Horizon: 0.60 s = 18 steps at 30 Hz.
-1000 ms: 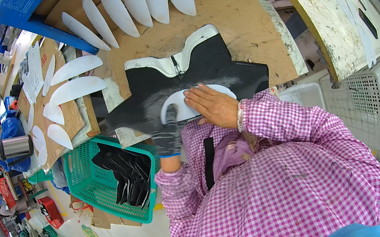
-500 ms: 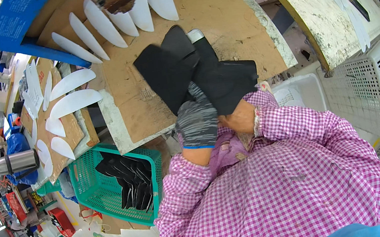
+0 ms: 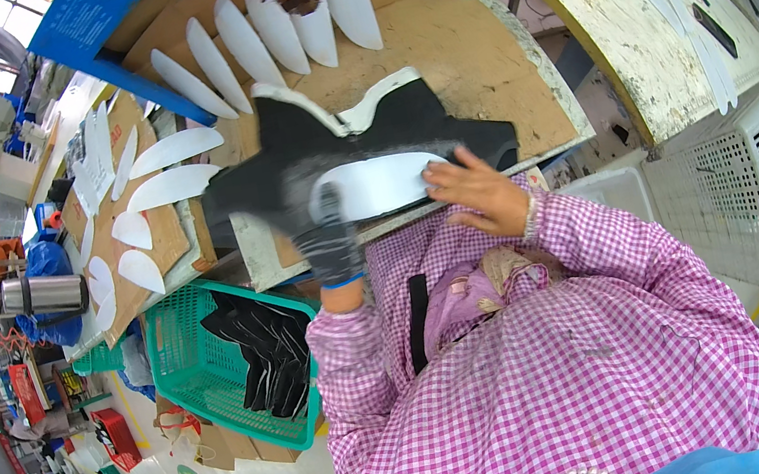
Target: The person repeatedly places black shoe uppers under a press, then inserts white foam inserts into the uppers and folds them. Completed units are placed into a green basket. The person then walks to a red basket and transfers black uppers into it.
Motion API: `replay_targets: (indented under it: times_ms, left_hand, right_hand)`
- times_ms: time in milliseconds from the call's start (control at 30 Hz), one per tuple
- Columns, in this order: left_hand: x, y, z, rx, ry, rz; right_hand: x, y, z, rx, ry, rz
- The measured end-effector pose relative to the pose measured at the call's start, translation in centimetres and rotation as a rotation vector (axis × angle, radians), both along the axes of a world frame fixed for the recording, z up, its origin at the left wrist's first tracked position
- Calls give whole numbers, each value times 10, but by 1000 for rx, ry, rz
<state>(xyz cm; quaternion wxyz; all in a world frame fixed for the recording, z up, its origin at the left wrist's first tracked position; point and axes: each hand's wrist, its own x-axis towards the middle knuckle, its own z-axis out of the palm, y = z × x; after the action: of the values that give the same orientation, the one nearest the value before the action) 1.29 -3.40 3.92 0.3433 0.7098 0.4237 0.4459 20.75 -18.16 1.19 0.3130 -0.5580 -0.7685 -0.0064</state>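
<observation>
Left hand point(image 3: 326, 231), grey-gloved, fingers together, flat on white liner piece point(image 3: 379, 186); right hand point(image 3: 484, 193) bare, fingers spread, pressing black shoe upper point(image 3: 303, 149) at liner's right edge; upper lies flat on wooden workbench point(image 3: 460, 60); green basket point(image 3: 195, 371) of black pieces below-left.

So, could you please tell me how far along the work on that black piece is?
The black shoe piece lies spread flat on the brown board, with a white insert placed on it. In hand: the gloved left hand presses its front edge and the bare right hand rests at the insert's right end. Probably left: a stack of black pieces in the green basket and white shapes laid out at the left.
</observation>
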Motion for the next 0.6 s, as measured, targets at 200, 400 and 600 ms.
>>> replay_targets:
  times_ms: [200,400,600]
  left_hand:
    - [-61,32,18,-171,-710,283]
    - [-67,9,27,-380,-903,329]
    - [-76,-2,26,-633,-1089,204]
  right_hand:
    - [-9,3,39,-132,297,154]
    - [-30,83,16,-688,1382,293]
    - [-53,113,25,-647,1583,666]
